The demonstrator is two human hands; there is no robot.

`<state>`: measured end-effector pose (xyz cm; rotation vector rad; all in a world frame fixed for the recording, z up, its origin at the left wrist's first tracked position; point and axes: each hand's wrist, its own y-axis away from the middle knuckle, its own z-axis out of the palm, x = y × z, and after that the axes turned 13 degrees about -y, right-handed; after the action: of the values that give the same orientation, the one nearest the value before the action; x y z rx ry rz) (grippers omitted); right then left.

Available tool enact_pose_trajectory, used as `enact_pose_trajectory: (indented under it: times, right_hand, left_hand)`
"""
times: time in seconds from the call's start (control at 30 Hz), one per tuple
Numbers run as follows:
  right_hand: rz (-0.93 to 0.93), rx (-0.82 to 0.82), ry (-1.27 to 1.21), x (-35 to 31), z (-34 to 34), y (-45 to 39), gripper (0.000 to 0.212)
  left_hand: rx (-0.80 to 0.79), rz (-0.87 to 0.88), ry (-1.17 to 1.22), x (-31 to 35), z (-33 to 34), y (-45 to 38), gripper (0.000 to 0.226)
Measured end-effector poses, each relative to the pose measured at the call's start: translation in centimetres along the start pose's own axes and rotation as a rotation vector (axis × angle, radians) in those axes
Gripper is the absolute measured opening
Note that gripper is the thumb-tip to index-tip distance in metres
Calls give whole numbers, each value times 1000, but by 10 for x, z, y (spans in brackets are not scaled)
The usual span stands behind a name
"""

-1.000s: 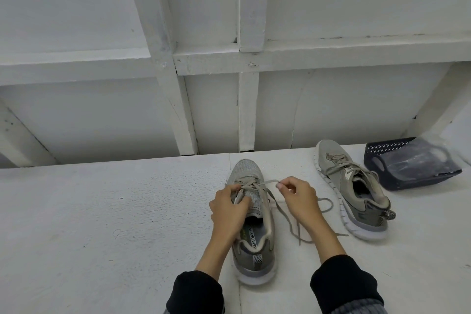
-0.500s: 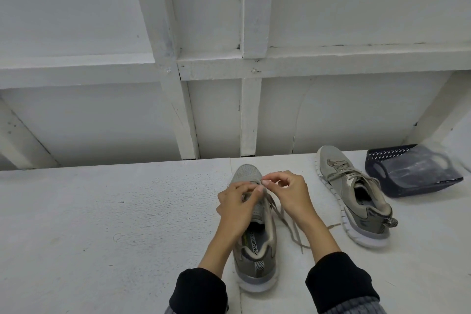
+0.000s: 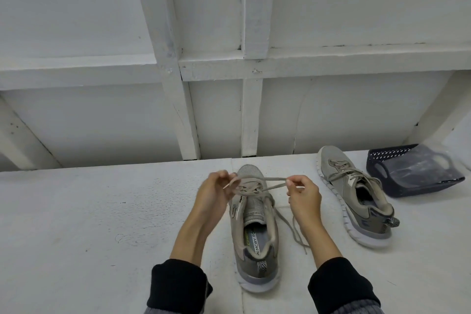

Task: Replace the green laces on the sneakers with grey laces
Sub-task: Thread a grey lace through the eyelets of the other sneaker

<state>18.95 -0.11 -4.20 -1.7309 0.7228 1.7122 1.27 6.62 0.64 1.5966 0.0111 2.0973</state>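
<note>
The near sneaker (image 3: 254, 227) stands on the white table (image 3: 89, 224) between the two forearms, toe away from the person. The left hand (image 3: 212, 192) pinches one part of its grey lace (image 3: 274, 179), the right hand (image 3: 303, 192) pinches a loop of it — both pull outward over the upper eyelets. It looks like a knot or bow being tightened, though the crossing is partly hidden. To do it well, pull both sides evenly and low, so the loop does not slip out. The second sneaker (image 3: 354, 196) lies to the right, already laced.
</note>
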Motion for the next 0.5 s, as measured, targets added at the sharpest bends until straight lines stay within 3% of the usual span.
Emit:
enact_pose_trajectory:
  times: [0.07, 0.17, 0.3, 0.5]
  right_hand:
    - [29, -25, -9, 3, -5, -1, 9]
    - [13, -67, -35, 1, -1, 1, 5]
    - [-19, -89, -66, -4, 4, -1, 4]
    - [15, -5, 2, 7, -6, -5, 10]
  left_hand:
    - [32, 47, -3, 3, -14, -7, 28]
    - [71, 148, -433, -3, -16, -10, 20]
    - [-57, 172, -809, -20, -9, -8, 25]
    - [77, 199, -606, -20, -21, -15, 19]
